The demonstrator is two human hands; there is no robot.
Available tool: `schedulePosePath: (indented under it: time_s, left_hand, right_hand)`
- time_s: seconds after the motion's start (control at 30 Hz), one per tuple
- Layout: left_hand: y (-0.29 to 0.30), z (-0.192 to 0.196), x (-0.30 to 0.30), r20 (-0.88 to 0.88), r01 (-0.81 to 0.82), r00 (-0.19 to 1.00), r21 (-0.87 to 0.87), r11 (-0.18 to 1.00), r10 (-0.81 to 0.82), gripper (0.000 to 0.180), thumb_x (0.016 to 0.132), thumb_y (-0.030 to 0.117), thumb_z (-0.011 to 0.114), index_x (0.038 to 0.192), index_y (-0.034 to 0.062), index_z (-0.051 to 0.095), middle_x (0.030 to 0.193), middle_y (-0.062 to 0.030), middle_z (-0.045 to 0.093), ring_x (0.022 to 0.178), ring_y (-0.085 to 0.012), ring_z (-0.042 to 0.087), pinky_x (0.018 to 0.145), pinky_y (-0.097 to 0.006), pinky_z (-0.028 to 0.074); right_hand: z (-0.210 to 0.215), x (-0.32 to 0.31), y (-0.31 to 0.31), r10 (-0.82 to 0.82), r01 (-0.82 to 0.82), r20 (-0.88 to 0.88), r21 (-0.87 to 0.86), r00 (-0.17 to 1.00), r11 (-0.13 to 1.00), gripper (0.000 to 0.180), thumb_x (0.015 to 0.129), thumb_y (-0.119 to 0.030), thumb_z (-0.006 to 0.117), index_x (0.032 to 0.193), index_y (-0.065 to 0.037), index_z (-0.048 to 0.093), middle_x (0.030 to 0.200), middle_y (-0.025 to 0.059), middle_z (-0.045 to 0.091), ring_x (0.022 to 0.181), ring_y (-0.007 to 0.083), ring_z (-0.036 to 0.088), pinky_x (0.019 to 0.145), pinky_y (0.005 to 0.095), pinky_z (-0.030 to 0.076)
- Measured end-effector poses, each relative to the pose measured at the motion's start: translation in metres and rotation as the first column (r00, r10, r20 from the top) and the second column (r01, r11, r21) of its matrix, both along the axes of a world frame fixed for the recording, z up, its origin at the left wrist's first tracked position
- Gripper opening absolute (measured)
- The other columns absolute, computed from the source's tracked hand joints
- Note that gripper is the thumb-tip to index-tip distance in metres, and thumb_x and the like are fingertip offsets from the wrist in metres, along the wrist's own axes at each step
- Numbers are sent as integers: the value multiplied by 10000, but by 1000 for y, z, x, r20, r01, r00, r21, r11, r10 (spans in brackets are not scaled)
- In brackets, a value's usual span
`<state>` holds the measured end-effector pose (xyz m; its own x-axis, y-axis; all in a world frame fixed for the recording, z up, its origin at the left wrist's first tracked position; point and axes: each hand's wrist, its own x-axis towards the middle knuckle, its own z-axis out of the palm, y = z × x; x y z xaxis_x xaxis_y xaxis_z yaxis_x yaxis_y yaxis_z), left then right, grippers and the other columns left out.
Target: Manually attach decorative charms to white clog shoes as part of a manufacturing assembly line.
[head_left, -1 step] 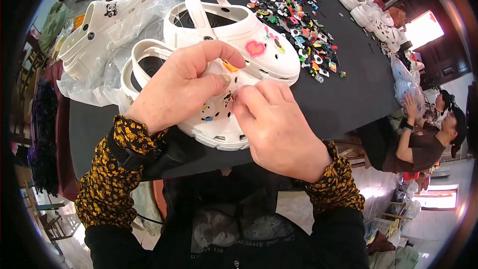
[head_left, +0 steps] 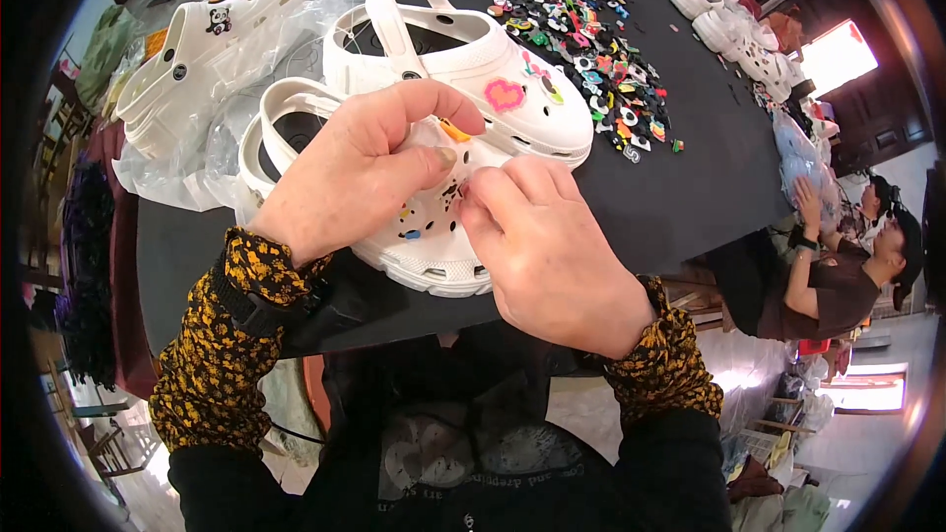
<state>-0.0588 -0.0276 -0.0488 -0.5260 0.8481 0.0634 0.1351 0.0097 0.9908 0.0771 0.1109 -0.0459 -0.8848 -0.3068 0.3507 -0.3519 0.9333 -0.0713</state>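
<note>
My left hand [head_left: 360, 153] is curled around the upper part of a white clog [head_left: 434, 271], its thumb and forefinger bent on either side of an orange charm [head_left: 453, 130]. My right hand [head_left: 552, 246] pinches at the holes on the clog's toe; its fingertips hide whatever is between them. Small black, yellow and blue charms [head_left: 410, 234] show beside these fingers. Just behind lies another white clog [head_left: 439, 64] with a pink heart charm [head_left: 505, 95] and a fruit-like charm on its toe.
Loose colourful shoe charms [head_left: 591, 49] spread over the black table [head_left: 714, 163]. At left, a white clog [head_left: 207, 49] with a panda charm rests on clear plastic wrapping [head_left: 187, 172]. More white clogs [head_left: 724, 34] line the far right edge, where another person [head_left: 838, 281] works.
</note>
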Motion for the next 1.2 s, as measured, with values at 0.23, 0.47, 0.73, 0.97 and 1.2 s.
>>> schedulePosePath:
  time_s: [0.23,0.47,0.73,0.97,1.2]
  left_hand:
    - [-2,1,-6,-31,90,995,-13,996,-90,285,854,-3,509,1133,50,533,801,65,555,677,12,483,595,-164,400]
    - [-7,28,10,-381,-176,921,-205,963,87,267,878,79,498,1140,40,533,664,4,570,601,-42,495,567,-225,415]
    - [-49,33,17,-316,-296,889,153,943,331,202,902,40,536,1091,-28,552,851,-88,673,763,-93,615,665,-247,485]
    - [-89,34,18,-287,-342,893,71,937,348,176,920,39,519,1059,-57,568,874,-87,670,806,-102,625,743,-235,493]
    - [-112,28,17,-170,-311,935,24,950,311,166,945,40,491,1045,-69,566,904,-98,655,862,-135,638,786,-261,517]
  right_hand:
    - [5,10,-7,-50,53,-53,65,997,996,252,706,-3,550,941,61,612,932,109,525,891,278,504,813,371,410]
    - [35,0,57,-119,63,-127,-378,985,924,245,725,66,504,870,-22,681,873,133,599,870,299,574,796,369,461]
    - [53,-56,58,-48,-45,-225,-389,973,920,238,773,28,474,887,9,682,894,150,638,862,300,605,799,364,474]
    - [49,-88,52,55,-77,-121,-194,991,978,271,795,-47,502,975,-64,704,962,139,648,929,312,585,850,407,439]
    - [57,-92,42,14,-24,153,66,988,997,385,832,-50,504,1194,-134,606,1005,140,649,991,289,587,924,432,378]
